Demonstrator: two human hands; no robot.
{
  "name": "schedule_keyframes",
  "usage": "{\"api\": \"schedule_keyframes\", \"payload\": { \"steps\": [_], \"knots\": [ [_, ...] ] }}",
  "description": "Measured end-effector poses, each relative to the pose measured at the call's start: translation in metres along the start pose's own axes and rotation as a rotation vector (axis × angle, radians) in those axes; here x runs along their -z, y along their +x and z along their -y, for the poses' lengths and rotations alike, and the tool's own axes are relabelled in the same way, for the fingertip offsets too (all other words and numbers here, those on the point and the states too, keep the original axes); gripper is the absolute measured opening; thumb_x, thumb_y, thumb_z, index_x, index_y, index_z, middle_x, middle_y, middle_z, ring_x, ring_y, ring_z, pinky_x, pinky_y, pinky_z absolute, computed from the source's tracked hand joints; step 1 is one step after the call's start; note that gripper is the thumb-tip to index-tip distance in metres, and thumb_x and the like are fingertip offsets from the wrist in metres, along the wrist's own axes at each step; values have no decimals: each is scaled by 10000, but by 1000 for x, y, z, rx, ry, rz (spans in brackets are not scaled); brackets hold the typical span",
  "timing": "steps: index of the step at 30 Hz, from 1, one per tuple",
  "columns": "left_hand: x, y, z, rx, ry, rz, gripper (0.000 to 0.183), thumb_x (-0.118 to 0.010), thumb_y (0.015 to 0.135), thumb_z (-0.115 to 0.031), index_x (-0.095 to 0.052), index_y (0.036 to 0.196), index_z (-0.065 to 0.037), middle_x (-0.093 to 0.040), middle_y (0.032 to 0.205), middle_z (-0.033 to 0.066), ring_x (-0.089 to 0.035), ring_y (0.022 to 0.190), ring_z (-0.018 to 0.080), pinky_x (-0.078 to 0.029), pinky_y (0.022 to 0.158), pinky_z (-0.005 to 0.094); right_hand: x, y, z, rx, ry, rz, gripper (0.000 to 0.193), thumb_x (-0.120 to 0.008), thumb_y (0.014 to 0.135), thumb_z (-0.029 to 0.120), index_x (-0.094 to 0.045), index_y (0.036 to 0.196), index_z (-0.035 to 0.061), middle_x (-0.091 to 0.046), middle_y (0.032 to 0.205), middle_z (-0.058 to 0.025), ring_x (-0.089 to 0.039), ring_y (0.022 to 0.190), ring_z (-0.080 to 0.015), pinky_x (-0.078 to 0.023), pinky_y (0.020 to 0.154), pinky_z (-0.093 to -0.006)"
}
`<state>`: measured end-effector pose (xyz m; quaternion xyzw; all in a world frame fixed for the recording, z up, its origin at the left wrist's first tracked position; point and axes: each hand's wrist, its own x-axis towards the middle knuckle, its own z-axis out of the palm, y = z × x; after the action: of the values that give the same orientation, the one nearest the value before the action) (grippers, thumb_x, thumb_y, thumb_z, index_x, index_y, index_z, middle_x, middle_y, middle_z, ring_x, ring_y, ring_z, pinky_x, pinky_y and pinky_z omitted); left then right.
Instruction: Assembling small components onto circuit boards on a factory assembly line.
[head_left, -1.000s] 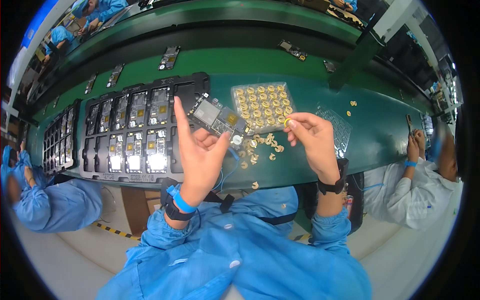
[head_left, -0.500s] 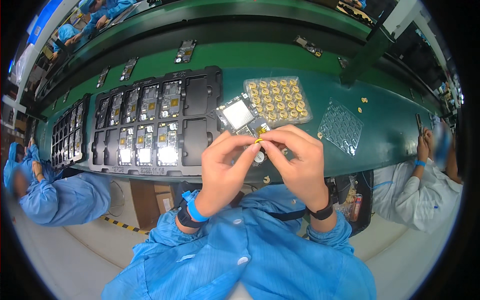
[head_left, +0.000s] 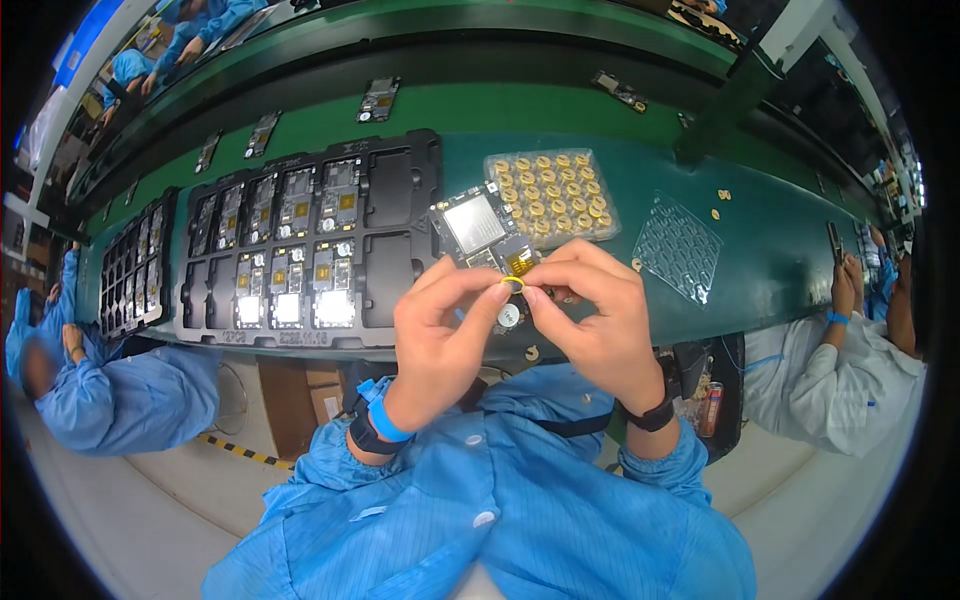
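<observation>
My left hand (head_left: pixel 440 330) and my right hand (head_left: pixel 600 315) meet in front of me, closed in a pinch at thumb and forefinger. Between their fingertips is a small coin cell (head_left: pixel 513 285) with a yellow rim. Just beyond the fingers lies a circuit board (head_left: pixel 474 224) with a large silver shield, its near part partly hidden by my hands. A round white-silver disc (head_left: pixel 509 316) shows below the coin cell. Behind my right hand stands a clear blister tray (head_left: pixel 612 236) filled with yellow-rimmed coin cells.
A black tray (head_left: pixel 434 165) with circuit boards in several pockets sits left; another black tray (head_left: pixel 165 215) is farther left. A clear plastic tray (head_left: pixel 680 250) and loose yellow pieces (head_left: pixel 724 195) lie right. Boards (head_left: pixel 379 100) rest on a green strip behind. People sit at both sides.
The coin cell has been tilted between my fingertips, so more of its face shows. My hands have shifted slightly, the left one a little to the left.
</observation>
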<state>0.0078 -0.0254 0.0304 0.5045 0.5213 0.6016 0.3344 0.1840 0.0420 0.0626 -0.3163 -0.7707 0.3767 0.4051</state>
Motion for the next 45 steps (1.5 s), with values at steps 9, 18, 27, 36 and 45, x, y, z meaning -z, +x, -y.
{"api": "schedule_keyframes", "payload": {
  "steps": [9,18,27,36,45],
  "knots": [
    [-3,2,4,-65,72,-4,147,-753,928,-47,-780,1059,14,-626,819,85,-602,753,142,-443,646,290,-1,-1,-2,31,-40,33,120,-733,856,-12,-744,975,-20,-666,884,-98,-658,745,-190,-520,661,-305],
    [9,1,4,-12,74,153,222,-752,940,-76,-781,1145,3,-639,851,81,-590,778,160,-456,677,303,-11,-4,-5,87,-70,-25,135,-742,829,-34,-747,963,-20,-655,869,-97,-666,720,-196,-526,625,-313],
    [14,2,10,-57,35,182,242,-788,901,-58,-763,1132,11,-736,1052,145,-705,950,231,-546,820,333,-19,-7,-9,201,-198,-197,150,-754,800,-64,-733,936,-4,-659,867,-94,-664,714,-196,-538,601,-296],
    [21,2,11,-313,388,29,299,-856,810,-16,-743,1084,24,-733,1112,179,-720,933,269,-570,778,327,12,-47,-62,-428,-273,-307,176,-770,954,82,-694,828,-15,-546,606,-18,-478,546,-74,-375,529,-268],
    [14,6,23,-521,526,-40,341,-866,747,-8,-723,1054,29,-652,980,170,-663,856,328,-543,714,396,-23,0,-8,-167,78,-15,138,-771,891,32,-732,1014,-18,-625,832,-43,-498,560,-70,-389,541,-245]
  ]
}}
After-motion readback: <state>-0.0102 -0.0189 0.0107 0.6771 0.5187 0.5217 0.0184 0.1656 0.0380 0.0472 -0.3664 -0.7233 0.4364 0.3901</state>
